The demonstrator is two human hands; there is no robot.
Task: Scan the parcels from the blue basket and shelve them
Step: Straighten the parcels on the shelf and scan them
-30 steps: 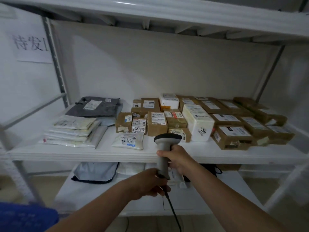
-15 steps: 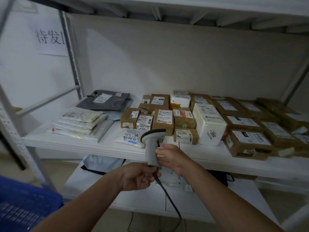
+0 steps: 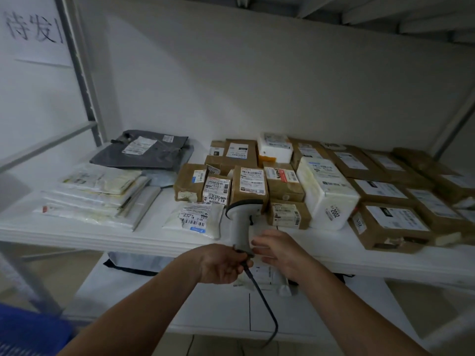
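Two bare hands meet at the pale grey handheld barcode scanner with a black cable (image 3: 240, 222), held upright in front of the white metal shelf (image 3: 77, 233); the left hand (image 3: 222, 263) has its fingers (image 3: 237, 254) clenched around the base of the handle where the cable leaves it, while the right hand (image 3: 277, 253) sits just beside the handle with fingers (image 3: 259, 244) released and spread, touching it lightly at most; whether they touch I cannot tell. Neither hand holds a parcel; the blue plastic basket (image 3: 28, 330) shows only as a blurred corner at lower left, its contents hidden, so the next parcel is presumably in there.

Several risks follow from this, as I judge it; a one-handed grip so low on the handle leaves the heavy head free to tip, and it stands close to the brown cardboard box with a white label (image 3: 250, 186) and the flat white poly mailer with barcodes (image 3: 196, 218), so a wobble could nudge them or read an already shelved label by mistake; the cable hangs in a loop below the wrists and could snag the lower shelf edge when the arms swing toward the basket; the boxes are packed tightly, leaving clear room chiefly along the front edge, where a carelessly placed parcel could slide off.
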